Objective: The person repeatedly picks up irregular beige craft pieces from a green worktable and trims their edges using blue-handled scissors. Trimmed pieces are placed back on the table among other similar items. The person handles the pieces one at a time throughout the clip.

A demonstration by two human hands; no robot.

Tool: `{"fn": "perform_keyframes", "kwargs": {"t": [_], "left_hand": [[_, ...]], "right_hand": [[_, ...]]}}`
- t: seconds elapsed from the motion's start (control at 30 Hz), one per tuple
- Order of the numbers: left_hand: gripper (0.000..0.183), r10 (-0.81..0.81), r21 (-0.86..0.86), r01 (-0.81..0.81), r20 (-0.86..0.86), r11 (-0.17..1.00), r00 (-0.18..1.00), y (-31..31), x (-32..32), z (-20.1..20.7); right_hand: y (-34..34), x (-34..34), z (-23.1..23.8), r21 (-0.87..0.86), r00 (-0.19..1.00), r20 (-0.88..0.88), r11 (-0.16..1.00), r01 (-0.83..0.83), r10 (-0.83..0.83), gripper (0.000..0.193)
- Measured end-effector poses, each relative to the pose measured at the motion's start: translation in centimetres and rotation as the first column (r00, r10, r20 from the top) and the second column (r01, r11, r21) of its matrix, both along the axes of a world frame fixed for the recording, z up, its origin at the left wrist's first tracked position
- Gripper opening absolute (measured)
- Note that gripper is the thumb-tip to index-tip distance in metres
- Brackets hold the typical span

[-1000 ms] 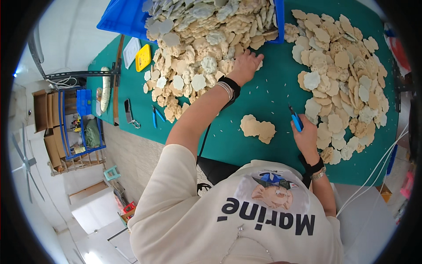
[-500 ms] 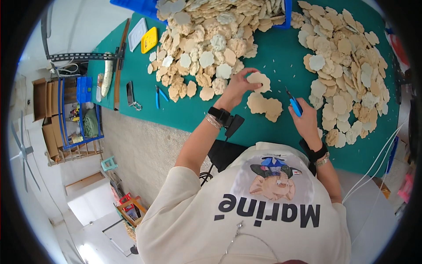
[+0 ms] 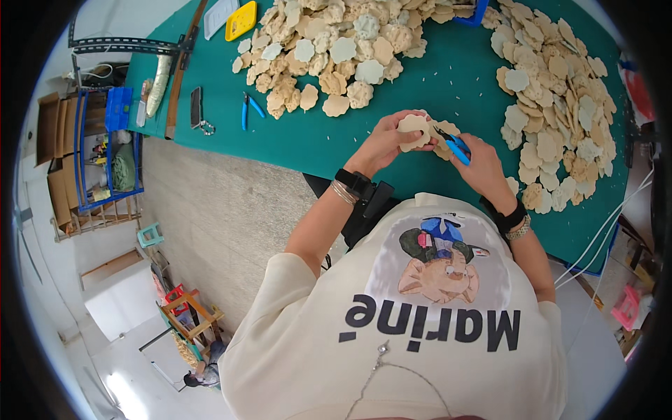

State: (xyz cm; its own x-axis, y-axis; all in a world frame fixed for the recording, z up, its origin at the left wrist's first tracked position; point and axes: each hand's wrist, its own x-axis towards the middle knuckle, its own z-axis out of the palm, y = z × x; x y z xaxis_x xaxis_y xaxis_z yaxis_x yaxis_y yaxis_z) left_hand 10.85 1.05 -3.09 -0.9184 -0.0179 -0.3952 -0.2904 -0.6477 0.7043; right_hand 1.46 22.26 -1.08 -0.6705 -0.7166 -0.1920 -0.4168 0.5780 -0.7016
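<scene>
Near the table's front edge, my left hand (image 3: 387, 142) is closed on a beige scalloped piece (image 3: 413, 130), thumb on its face. My right hand (image 3: 484, 165) grips blue-handled nippers (image 3: 458, 149), whose dark jaws point up and left, right beside that piece. Another beige scalloped piece (image 3: 449, 129) shows behind the jaws. Whether the jaws touch either piece I cannot tell. The fingers under the left-hand piece are partly hidden.
A heap of beige and whitish scalloped pieces (image 3: 329, 49) covers the far left of the green table (image 3: 294, 150); another heap (image 3: 560, 105) lies right. Blue cutters (image 3: 245, 112), a phone (image 3: 196, 106), a yellow tray (image 3: 241, 21) and a blue crate (image 3: 479, 12) are also there.
My right hand has brought the nippers up and left to the pieces by my left hand. The pieces that lay on the table below my left hand are now up at my hands.
</scene>
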Motion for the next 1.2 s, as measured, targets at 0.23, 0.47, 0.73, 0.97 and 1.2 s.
{"fn": "perform_keyframes", "kwargs": {"t": [0.23, 0.47, 0.73, 0.97, 1.2], "left_hand": [[0.029, -0.032, -0.085, 0.027, -0.054, 0.996, 0.998, 0.6, 0.5, -0.3], [0.027, -0.061, -0.159, 0.054, -0.040, 0.986, 0.997, 0.5, 0.4, -0.7], [0.025, -0.066, -0.153, 0.064, -0.004, 0.986, 0.998, 0.4, 0.2, -0.6], [0.025, -0.081, -0.170, 0.083, 0.018, 0.982, 0.997, 0.6, -0.2, -0.3], [0.026, -0.072, -0.133, 0.076, 0.039, 0.988, 0.997, 0.7, -0.3, -1.1]], "right_hand": [[-0.7, 0.3, 0.0, 0.008, 0.998, -0.062, 1.000, -0.001, 0.002, 0.030], [-0.9, 0.4, 0.1, 0.009, 0.996, -0.086, 1.000, -0.012, 0.012, 0.028], [-1.0, 0.4, 0.4, -0.016, 0.998, -0.060, 1.000, 0.010, -0.011, 0.027], [-0.7, 0.0, 0.2, 0.036, 0.992, -0.124, 0.999, 0.000, 0.004, 0.027], [-0.6, -0.3, -0.7, 0.002, 0.997, -0.015, 0.997, 0.077, -0.077, 0.023]]}}
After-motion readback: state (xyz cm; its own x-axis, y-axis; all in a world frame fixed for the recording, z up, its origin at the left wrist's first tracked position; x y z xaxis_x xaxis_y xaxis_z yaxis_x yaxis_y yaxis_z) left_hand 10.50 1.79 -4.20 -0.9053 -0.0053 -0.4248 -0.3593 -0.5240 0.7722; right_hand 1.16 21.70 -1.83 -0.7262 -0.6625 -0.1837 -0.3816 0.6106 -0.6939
